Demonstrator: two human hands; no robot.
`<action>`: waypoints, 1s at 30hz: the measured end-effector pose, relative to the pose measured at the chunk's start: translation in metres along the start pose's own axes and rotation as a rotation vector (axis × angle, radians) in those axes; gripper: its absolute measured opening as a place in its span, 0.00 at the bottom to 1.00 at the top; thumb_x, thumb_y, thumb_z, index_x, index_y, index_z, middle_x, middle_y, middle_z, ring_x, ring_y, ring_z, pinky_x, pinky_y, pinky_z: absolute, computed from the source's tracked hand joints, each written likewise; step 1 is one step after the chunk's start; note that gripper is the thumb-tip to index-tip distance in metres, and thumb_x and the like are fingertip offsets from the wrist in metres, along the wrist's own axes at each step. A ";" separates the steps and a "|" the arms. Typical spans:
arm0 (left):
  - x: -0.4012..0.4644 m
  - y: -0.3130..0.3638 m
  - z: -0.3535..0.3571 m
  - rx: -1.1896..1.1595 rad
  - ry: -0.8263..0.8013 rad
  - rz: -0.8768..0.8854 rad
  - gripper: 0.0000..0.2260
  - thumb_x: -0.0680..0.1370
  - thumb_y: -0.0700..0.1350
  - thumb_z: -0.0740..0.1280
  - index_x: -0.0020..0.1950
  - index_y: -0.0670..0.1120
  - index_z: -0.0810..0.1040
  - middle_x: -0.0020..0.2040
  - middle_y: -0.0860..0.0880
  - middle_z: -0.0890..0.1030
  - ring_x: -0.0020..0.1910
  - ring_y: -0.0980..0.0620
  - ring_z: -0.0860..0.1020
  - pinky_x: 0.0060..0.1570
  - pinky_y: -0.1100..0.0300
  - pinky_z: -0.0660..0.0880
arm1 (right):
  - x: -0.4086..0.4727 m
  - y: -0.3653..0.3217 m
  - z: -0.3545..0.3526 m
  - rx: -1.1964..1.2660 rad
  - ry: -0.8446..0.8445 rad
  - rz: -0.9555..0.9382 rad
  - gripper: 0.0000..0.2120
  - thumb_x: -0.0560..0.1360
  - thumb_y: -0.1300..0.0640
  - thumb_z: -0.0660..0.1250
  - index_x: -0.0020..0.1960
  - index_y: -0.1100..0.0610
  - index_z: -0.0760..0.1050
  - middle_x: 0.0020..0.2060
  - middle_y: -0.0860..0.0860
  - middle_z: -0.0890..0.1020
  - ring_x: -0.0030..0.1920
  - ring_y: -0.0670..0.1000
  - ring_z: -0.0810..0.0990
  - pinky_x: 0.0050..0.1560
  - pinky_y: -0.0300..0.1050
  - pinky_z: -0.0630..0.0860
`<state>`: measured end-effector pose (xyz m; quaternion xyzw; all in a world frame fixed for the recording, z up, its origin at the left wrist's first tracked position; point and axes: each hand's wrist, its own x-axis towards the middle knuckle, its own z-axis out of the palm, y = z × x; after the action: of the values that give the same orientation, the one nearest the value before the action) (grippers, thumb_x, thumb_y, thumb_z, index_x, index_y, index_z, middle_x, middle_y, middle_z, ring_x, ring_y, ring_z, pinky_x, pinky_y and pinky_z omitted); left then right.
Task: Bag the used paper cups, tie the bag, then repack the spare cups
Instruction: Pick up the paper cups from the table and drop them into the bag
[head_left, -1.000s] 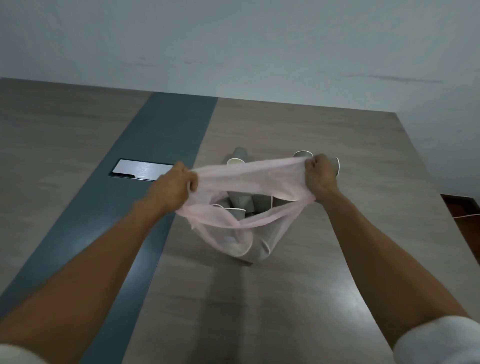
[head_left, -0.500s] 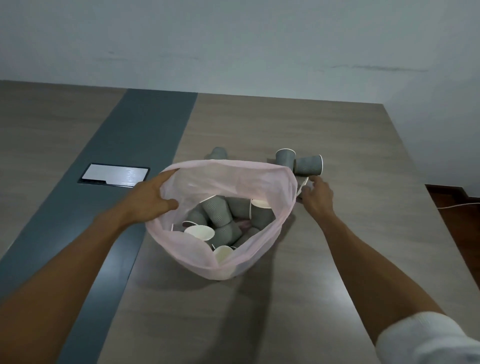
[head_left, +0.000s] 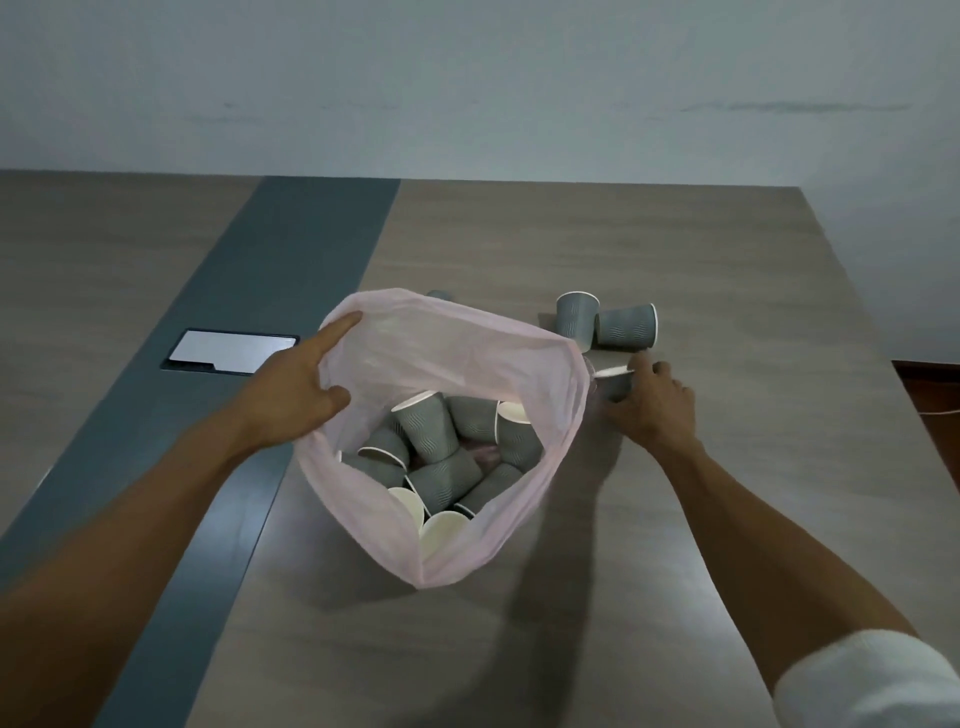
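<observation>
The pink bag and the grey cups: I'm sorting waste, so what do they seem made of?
The thin pink bag looks like plastic film: translucent, softly wrinkled, faintly glossy. The grey ripple-walled cups look like matte paper, with wavy embossed sides, white rolled rims and cream insides; any inner coating cannot be told.

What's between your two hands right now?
In the head view, the open pink bag of cups sits between the left hand and right hand.
</observation>
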<state>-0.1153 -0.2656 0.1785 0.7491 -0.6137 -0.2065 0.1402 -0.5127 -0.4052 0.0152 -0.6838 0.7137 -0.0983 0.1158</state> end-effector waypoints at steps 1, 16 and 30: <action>-0.002 0.004 0.000 -0.009 0.025 0.008 0.38 0.75 0.39 0.68 0.80 0.64 0.58 0.51 0.47 0.77 0.38 0.55 0.76 0.35 0.64 0.70 | -0.004 -0.006 -0.016 0.157 0.054 0.043 0.24 0.71 0.44 0.72 0.60 0.55 0.69 0.54 0.58 0.76 0.51 0.65 0.79 0.52 0.55 0.75; 0.012 0.017 0.006 -0.022 0.081 -0.024 0.38 0.76 0.39 0.67 0.81 0.58 0.55 0.62 0.44 0.76 0.48 0.45 0.75 0.46 0.55 0.72 | -0.064 -0.082 -0.091 0.658 0.218 -0.543 0.18 0.80 0.46 0.61 0.66 0.55 0.70 0.58 0.44 0.76 0.58 0.37 0.72 0.62 0.51 0.69; 0.029 0.026 0.009 -0.026 0.156 -0.083 0.38 0.76 0.38 0.67 0.77 0.67 0.58 0.47 0.49 0.75 0.36 0.52 0.76 0.32 0.62 0.71 | 0.126 0.003 0.012 -0.291 -0.150 -0.211 0.35 0.75 0.58 0.67 0.79 0.51 0.56 0.77 0.53 0.61 0.77 0.60 0.57 0.71 0.62 0.59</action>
<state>-0.1371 -0.2987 0.1790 0.7858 -0.5665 -0.1610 0.1888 -0.5164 -0.5303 -0.0004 -0.7699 0.6340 0.0454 0.0576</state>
